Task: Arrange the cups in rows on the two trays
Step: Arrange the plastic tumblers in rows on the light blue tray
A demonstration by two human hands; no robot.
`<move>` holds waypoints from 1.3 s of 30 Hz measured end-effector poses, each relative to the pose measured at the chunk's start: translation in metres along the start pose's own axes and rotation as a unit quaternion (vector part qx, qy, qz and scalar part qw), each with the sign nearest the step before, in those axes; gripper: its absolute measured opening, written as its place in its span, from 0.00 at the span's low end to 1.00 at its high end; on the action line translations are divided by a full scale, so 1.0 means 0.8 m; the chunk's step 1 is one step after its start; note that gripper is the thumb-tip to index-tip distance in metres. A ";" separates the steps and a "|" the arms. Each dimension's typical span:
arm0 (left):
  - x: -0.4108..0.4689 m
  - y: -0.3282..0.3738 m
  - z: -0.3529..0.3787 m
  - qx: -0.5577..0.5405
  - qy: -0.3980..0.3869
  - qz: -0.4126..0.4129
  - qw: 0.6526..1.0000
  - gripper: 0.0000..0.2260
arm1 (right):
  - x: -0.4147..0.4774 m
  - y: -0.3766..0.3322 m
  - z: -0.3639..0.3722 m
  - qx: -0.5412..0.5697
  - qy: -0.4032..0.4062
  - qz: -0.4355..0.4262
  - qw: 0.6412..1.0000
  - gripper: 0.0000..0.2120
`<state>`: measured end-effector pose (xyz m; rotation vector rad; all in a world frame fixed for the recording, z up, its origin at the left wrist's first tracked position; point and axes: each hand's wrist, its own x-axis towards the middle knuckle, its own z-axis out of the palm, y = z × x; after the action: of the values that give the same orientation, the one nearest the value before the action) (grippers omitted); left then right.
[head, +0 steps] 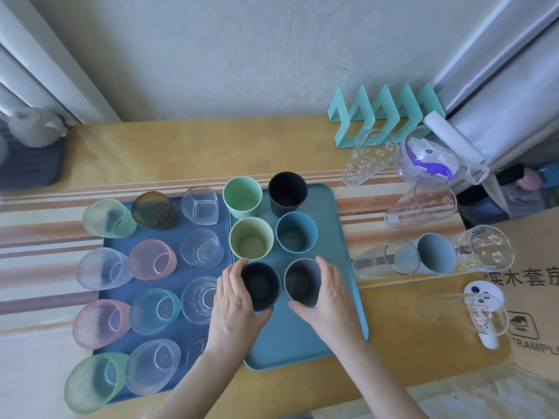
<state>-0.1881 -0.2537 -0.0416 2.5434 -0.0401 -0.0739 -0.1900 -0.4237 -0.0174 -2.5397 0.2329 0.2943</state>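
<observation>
- The left hand (234,303) wraps around a dark navy cup (259,285), fingers curled on its left side, thumb at the near rim.
- The right hand (328,293) grasps a dark grey-blue cup (301,281) the same way from the right — both cups stand upright, side by side, in the third row of the teal tray (302,346).
- Behind them on that tray: a yellow-green cup (251,238) beside a blue cup (296,232), then a mint cup (242,198) beside a black cup (287,193).
- The dark blue tray (178,337) to the left is filled with rows of glass cups — clear, pink, green, amber.
- Several clear printed glasses (370,155) stand off-tray on the table (181,152) at right.
</observation>
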 end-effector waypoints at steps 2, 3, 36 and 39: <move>0.000 0.000 0.000 0.006 -0.002 0.003 1.000 0.42 | 0.000 0.000 0.000 0.001 0.001 0.002 1.000 0.43; 0.000 0.000 0.000 0.008 -0.003 0.002 1.000 0.42 | 0.000 0.000 0.001 0.001 0.000 0.001 1.000 0.43; -0.010 0.009 -0.009 0.028 -0.041 -0.014 0.999 0.50 | -0.012 -0.007 -0.014 0.028 -0.005 0.014 1.000 0.49; -0.012 0.024 -0.027 0.014 -0.002 0.008 1.000 0.45 | -0.026 -0.007 -0.051 0.090 0.077 -0.004 0.993 0.37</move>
<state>-0.1967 -0.2574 -0.0127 2.5697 -0.0637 -0.0736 -0.2025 -0.4395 0.0245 -2.3854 0.2948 0.0713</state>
